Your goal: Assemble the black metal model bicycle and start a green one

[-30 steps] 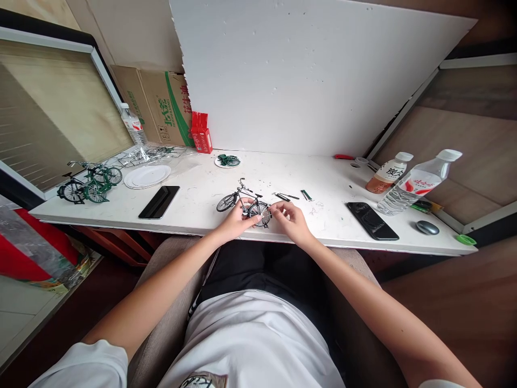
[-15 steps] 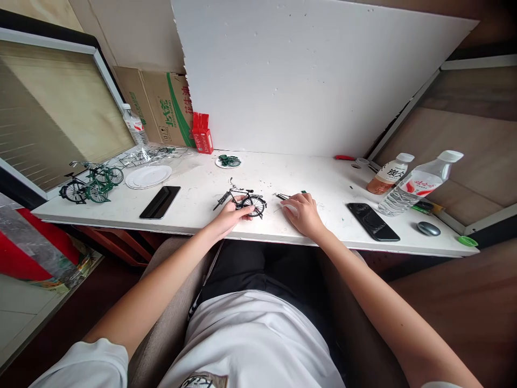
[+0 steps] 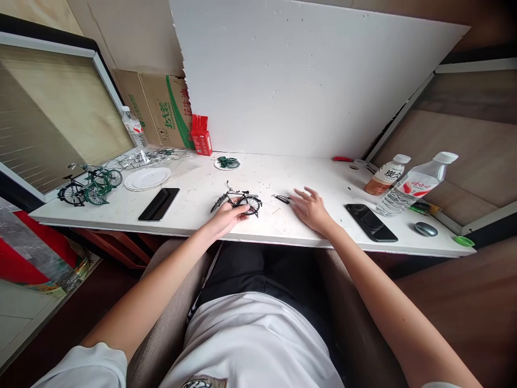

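Observation:
A black model bicycle (image 3: pixel 252 204) stands near the front of the white table, its rear wheel towards the right. My left hand (image 3: pixel 229 218) is closed around its lower frame, with the thumb across the rear wheel. To the right, my right hand (image 3: pixel 312 211) rests palm down on the table with its fingers spread and nothing visible in them. Just left of those fingers lies a small dark tool, seemingly tweezers (image 3: pixel 281 199); the fingertips are close to it, and I cannot tell whether they touch.
Left on the table (image 3: pixel 194 207) are a phone (image 3: pixel 159 204), white plates (image 3: pixel 147 178) and more model bicycles (image 3: pixel 92 185). Green parts lie on a small plate (image 3: pixel 226 163) at the back. A second phone (image 3: pixel 370 222), two bottles (image 3: pixel 418 183) and a mouse (image 3: pixel 425 229) are at right.
My right hand has shifted right and spread its fingers, uncovering more of the tool beside it. My left hand stays on the bicycle. The view has shifted slightly.

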`<state>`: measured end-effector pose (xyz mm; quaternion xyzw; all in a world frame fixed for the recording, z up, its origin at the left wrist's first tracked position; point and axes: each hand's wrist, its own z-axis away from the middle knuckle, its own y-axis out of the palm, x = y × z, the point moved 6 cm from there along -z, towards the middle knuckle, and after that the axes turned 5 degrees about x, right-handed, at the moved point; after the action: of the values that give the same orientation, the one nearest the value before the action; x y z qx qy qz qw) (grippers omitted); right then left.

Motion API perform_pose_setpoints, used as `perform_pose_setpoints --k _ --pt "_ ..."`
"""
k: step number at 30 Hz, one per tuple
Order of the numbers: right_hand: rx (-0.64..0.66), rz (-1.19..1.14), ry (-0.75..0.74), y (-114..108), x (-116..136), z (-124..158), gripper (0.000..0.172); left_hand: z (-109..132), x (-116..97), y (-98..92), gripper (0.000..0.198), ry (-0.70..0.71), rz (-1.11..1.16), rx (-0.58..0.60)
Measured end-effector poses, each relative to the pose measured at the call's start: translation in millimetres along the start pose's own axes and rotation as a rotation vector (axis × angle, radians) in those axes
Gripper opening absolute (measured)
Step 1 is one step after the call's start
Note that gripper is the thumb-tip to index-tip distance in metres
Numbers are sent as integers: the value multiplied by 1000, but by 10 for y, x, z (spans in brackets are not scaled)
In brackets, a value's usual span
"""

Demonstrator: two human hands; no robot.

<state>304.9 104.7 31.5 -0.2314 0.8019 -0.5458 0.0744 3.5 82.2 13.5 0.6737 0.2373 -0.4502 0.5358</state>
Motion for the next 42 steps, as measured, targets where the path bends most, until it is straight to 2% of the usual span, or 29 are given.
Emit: perform_pose_setpoints --k 2,4,10,14,17,22,28,30,33,35,37,42 --pt "61 -19 -120 48 61 7 44 13 0 9 51 5 -32 -12" --pt "70 -43 -135 66 68 9 44 25 3 17 54 9 -59 -22" --pt "-39 -42 13 3 -15 -9 32 30 7 31 60 32 -122 -15" --pt "-86 -91 60 -40 -51 -17 29 21 25 30 64 33 -130 -1" --pt "-93 -110 73 -47 -63 -16 29 17 37 23 66 32 -122 -3" --pt "-155 2 129 -77 -63 4 31 20 37 16 65 33 -115 -18" --pt "-119 30 171 -54 -68 4 29 24 28 26 65 29 -133 -14" --pt "-122 16 181 -81 -73 2 32 26 27 27 65 32 -141 -10" --pt "-204 -122 229 -183 -77 9 36 26 34 21 64 43 -162 -10" --pt "-260 -288 196 -247 1 7 37 27 41 22 64 58 -191 -11" --pt "-310 -405 83 -307 184 4 38 30 49 29 64 78 -230 -18" --pt "-313 -523 -120 -303 719 47 31 52 83 58 66 126 -367 -61"
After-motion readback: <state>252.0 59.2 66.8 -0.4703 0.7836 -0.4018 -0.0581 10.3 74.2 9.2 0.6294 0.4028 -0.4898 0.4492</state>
